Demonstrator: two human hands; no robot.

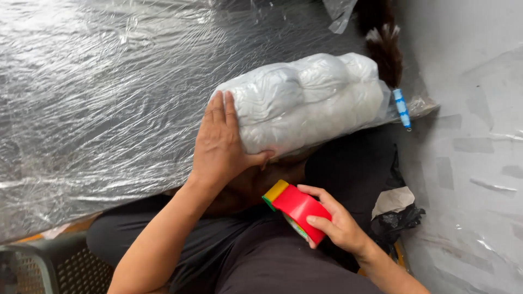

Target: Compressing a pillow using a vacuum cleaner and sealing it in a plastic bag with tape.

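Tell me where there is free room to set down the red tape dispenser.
Free: the wide plastic-covered surface left of the white plastic-wrapped bundle. Crowded: the edge where the left hand presses the bundle, and the lap, where the right hand holds the red tape dispenser.

Plastic-wrapped surface (pixel 98 81), grey wall (pixel 468 65)

Glossy crinkled plastic film (pixel 98 98); smooth red plastic tape dispenser (pixel 298 209).

You see a surface (pixel 98 98) covered in clear plastic film. At its lower left corner stands a dark perforated crate (pixel 49 269); off its right edge lies crumpled black plastic (pixel 400 220).
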